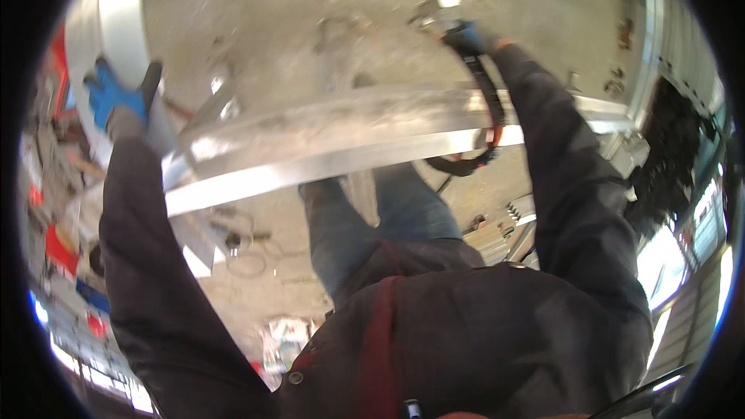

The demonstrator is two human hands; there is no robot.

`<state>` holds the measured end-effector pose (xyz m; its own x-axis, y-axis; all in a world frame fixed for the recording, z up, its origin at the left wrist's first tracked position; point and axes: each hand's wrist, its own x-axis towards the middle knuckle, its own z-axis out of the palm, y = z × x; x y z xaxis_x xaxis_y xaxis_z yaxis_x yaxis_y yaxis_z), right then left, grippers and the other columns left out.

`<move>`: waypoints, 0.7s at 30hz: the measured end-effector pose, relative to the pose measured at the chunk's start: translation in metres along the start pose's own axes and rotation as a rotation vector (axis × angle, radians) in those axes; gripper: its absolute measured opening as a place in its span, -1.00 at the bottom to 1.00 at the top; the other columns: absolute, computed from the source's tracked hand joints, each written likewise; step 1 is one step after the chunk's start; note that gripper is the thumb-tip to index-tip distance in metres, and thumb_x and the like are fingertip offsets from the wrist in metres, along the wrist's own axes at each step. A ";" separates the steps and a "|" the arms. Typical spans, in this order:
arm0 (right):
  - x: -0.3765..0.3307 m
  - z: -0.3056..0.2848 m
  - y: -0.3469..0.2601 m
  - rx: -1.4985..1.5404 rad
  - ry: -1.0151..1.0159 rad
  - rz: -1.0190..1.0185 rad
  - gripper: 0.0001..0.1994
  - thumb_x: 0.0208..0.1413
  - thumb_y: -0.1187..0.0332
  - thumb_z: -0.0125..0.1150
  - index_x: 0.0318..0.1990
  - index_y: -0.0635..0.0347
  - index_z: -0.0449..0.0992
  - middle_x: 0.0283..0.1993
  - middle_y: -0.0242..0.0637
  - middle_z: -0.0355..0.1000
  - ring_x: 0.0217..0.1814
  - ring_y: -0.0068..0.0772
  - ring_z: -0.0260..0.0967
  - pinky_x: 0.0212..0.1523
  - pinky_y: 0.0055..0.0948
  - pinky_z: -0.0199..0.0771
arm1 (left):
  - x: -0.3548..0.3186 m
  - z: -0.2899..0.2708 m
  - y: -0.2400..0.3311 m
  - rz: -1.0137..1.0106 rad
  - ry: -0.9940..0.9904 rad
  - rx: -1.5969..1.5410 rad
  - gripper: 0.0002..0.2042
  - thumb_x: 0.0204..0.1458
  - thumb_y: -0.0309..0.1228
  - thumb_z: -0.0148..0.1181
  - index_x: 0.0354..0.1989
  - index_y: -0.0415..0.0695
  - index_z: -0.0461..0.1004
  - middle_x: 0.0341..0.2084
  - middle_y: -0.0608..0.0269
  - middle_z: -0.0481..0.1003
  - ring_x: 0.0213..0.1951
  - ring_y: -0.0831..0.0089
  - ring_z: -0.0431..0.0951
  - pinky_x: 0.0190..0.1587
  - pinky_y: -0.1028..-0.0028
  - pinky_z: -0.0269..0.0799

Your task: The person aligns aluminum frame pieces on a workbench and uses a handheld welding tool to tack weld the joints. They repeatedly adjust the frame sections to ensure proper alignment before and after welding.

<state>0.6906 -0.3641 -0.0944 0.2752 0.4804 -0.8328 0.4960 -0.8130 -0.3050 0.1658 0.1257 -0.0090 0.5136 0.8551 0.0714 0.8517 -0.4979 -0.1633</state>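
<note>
My left hand (118, 95), in a blue glove with dark fingertips, lies with spread fingers on a wide pale metal beam (123, 27) at the far left. My right hand (466, 37), gloved too, is closed beyond a long metal beam (334, 128) that runs across in front of my legs. A thick black hose or cable (495, 101) with reddish marks curves from that hand over the beam and loops back under it. Motion blur hides what the right fingers grip. Just past them is a small bright metal piece (448, 0); I cannot tell whether it is held.
Concrete floor (256, 23) with scattered debris lies beyond the beam. Another metal frame member (650, 39) stands at the right, near a dark heap (671, 155). Thin cables (248, 252) lie by my legs, and a white-and-red bag (287, 341) is at lower left.
</note>
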 end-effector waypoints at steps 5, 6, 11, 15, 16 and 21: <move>-0.056 0.025 -0.035 0.101 0.064 0.035 -0.48 0.15 0.25 0.30 0.27 0.19 0.56 0.24 -0.03 0.57 0.29 -0.10 0.48 0.33 -0.10 0.38 | 0.000 0.011 0.002 0.113 0.081 -0.156 0.19 -0.03 0.41 0.32 0.61 -0.17 0.01 0.56 -0.33 0.01 0.53 -0.28 0.07 0.53 -0.04 0.07; -0.065 0.024 -0.035 0.089 0.105 -0.039 -0.56 0.15 0.19 0.33 0.17 0.10 0.61 0.15 -0.08 0.61 0.18 -0.09 0.53 0.23 -0.08 0.44 | 0.000 0.009 0.003 -0.009 -0.061 -0.012 0.15 -0.01 0.44 0.27 0.65 0.02 -0.03 0.57 -0.31 -0.02 0.54 -0.23 0.08 0.51 -0.07 0.12; -0.102 0.027 -0.053 0.228 0.029 0.285 -0.55 -0.01 0.14 0.53 -0.02 0.20 0.65 -0.24 -0.09 0.66 -0.23 -0.08 0.64 -0.21 -0.10 0.60 | 0.002 -0.009 0.013 -0.103 -0.174 0.181 0.17 -0.08 0.56 0.18 0.66 0.24 -0.09 0.60 -0.26 -0.09 0.52 -0.21 0.14 0.44 -0.12 0.24; -0.174 0.046 -0.075 0.221 0.252 0.294 -0.54 0.04 0.27 0.42 0.12 0.10 0.56 -0.06 -0.07 0.65 -0.07 -0.02 0.65 -0.06 -0.07 0.61 | 0.008 -0.023 0.020 -0.137 -0.310 0.233 0.22 -0.13 0.61 0.16 0.67 0.27 -0.15 0.60 -0.15 -0.05 0.49 -0.21 0.19 0.41 -0.15 0.26; -0.193 0.052 -0.083 0.219 0.312 0.281 -0.53 0.06 0.30 0.39 0.16 0.08 0.54 0.01 -0.06 0.64 -0.01 0.00 0.65 -0.01 -0.06 0.62 | 0.010 -0.025 0.022 -0.137 -0.323 0.249 0.22 -0.12 0.61 0.16 0.67 0.28 -0.16 0.59 -0.14 -0.04 0.49 -0.21 0.18 0.41 -0.15 0.26; -0.266 0.087 -0.113 0.190 0.650 0.297 -0.65 0.31 0.25 0.14 0.20 0.08 0.52 0.15 -0.04 0.60 0.26 0.02 0.54 0.23 -0.05 0.54 | -0.045 -0.027 0.034 0.163 -0.185 0.032 -0.06 0.21 0.34 0.07 0.54 -0.20 0.17 0.54 -0.18 0.13 0.52 -0.07 0.19 0.46 -0.01 0.22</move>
<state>0.4894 -0.4289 0.1213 0.8369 0.2818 -0.4692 0.1902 -0.9536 -0.2333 0.1739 0.0663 0.0093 0.6139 0.7769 -0.1395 0.7537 -0.6295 -0.1887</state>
